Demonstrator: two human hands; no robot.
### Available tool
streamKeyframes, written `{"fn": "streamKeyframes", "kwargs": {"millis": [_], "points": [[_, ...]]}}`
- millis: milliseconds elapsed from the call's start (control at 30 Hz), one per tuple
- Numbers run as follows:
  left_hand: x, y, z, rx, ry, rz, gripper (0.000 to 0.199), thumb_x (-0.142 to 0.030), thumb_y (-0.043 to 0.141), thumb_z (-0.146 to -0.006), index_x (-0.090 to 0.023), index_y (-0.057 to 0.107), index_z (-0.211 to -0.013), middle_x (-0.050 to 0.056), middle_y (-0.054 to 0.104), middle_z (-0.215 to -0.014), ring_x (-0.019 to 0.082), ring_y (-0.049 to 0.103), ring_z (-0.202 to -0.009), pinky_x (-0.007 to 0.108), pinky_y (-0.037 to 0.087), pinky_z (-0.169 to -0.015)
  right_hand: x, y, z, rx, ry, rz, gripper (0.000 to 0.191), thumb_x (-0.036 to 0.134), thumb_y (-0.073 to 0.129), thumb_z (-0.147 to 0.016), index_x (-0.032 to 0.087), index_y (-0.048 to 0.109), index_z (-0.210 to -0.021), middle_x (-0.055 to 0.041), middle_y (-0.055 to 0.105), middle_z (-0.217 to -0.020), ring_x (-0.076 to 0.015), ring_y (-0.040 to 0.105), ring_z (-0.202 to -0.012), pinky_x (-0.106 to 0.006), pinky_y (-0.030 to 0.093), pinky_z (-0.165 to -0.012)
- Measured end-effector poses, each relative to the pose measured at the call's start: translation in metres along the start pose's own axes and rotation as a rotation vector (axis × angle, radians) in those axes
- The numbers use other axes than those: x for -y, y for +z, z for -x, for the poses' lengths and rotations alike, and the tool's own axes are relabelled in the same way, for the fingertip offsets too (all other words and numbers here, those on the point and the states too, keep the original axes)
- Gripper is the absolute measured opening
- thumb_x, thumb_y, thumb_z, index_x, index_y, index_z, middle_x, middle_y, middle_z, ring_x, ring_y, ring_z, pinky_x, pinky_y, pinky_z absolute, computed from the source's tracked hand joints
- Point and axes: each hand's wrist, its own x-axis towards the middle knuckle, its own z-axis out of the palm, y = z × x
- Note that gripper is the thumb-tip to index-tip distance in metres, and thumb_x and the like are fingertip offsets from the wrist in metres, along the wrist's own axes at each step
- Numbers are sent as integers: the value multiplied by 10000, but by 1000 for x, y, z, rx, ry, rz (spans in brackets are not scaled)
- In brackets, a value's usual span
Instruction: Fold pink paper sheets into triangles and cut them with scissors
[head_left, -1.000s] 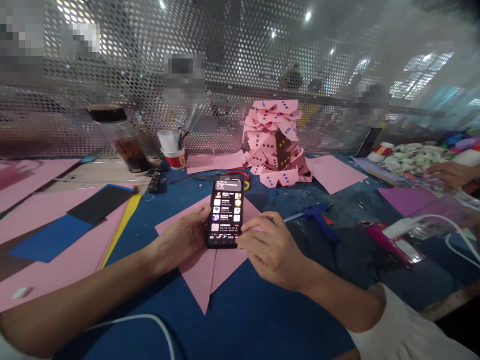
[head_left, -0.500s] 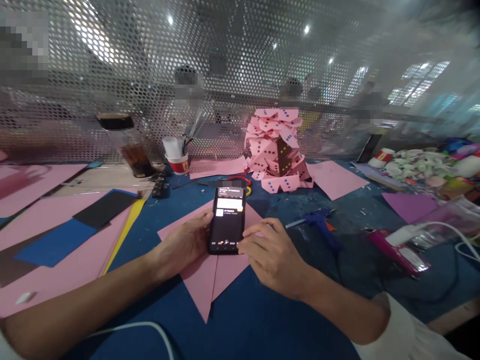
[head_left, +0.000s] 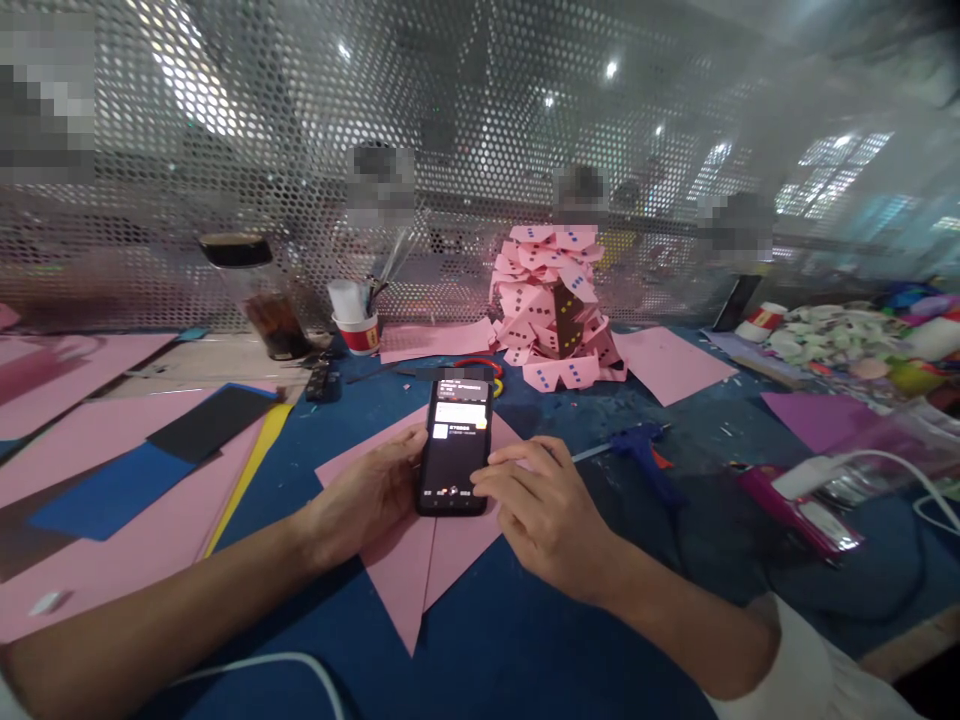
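A black phone (head_left: 454, 455) with a lit screen is tilted up above folded pink paper (head_left: 412, 570) on the blue table. My left hand (head_left: 371, 490) grips the phone's left edge. At its lower right edge, my right hand (head_left: 540, 510) has its fingers bent and grouped, the fingertips at or just over the screen; whether they press on it cannot be made out. Scissors with red and yellow handles (head_left: 480, 365) lie partly hidden behind the phone. A stack of folded pink paper pieces with dots (head_left: 551, 305) stands farther back.
To the right are a blue glue gun (head_left: 645, 455), a magenta device (head_left: 802, 515) with a white cable, and purple paper (head_left: 814, 415). A jar of dark liquid (head_left: 277, 310) and a paper cup (head_left: 356, 330) stand back left. Blue foam (head_left: 112, 490) lies at left.
The whole view has shifted slightly, with things sitting a little lower in the picture. Both hands and the phone keep nearly the same places; the right fingertips have moved slightly.
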Motion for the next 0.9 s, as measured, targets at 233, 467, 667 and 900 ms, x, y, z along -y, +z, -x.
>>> {"fn": "streamKeyframes", "kwargs": {"millis": [233,467,667,900], "points": [[7,-10,-5,18,18,53,431,-365,479,-1025,-216,553,-1423,124,594,-1418,322,525,-1312,526,375,-1129,1,5,-6,7,78,48,348,35,502,-940,181,587,-1245,-51,670,-1348,-221,514,-1301,-457,362,-1124],[8,-16,-7,-8,0,86,400,-339,523,-1014,-212,581,-1389,118,610,-1384,315,493,-1345,498,373,-1139,-2,12,-9,53,100,120,391,17,467,-953,181,562,-1294,-59,632,-1410,-223,469,-1370,-486,325,-1176],[5,-11,-4,-3,7,63,457,-326,519,-1010,-188,529,-1445,152,561,-1460,349,486,-1355,531,373,-1131,-1,7,-8,21,85,86,399,12,473,-932,189,570,-1276,-55,664,-1357,-221,503,-1336,-487,340,-1167],[0,0,-1,26,30,17,460,-361,535,-1004,-207,541,-1438,149,570,-1463,367,490,-1369,541,383,-1121,-2,4,-4,4,78,62,387,8,485,-922,186,575,-1253,-49,693,-1289,-229,535,-1283,-477,364,-1135]]}}
